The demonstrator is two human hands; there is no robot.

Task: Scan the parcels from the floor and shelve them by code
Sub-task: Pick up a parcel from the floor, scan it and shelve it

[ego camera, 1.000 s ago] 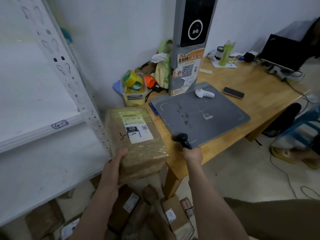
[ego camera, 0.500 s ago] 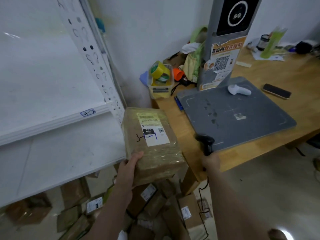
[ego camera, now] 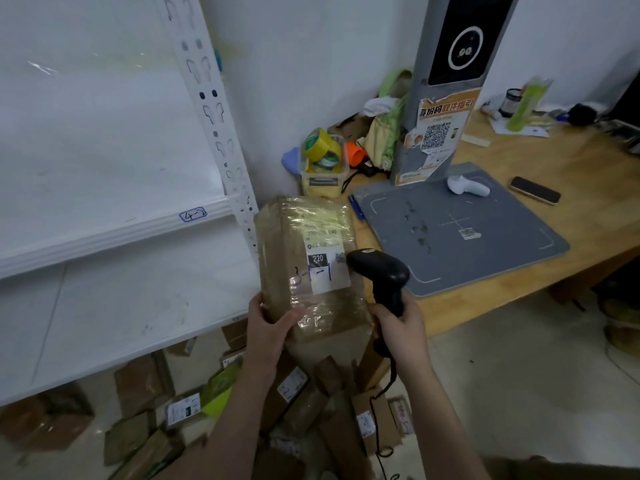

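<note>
A brown cardboard parcel wrapped in clear tape is held up in front of me, its white label reading "220" with a handwritten "3-1-1". My left hand grips its near lower edge, thumb on top. My right hand holds a black corded handheld scanner, its head right beside the label's right edge. Several more parcels lie piled on the floor below. A white metal shelf marked "4-2" stands at the left.
A wooden table at the right carries a grey scanning pad with a tall camera post, a white scanner, a phone and a tub of tape rolls. The shelf's perforated upright stands close to the parcel.
My right hand has brought the black scanner up from the table edge to the parcel's label. The view has shifted left and closer to the shelf.
</note>
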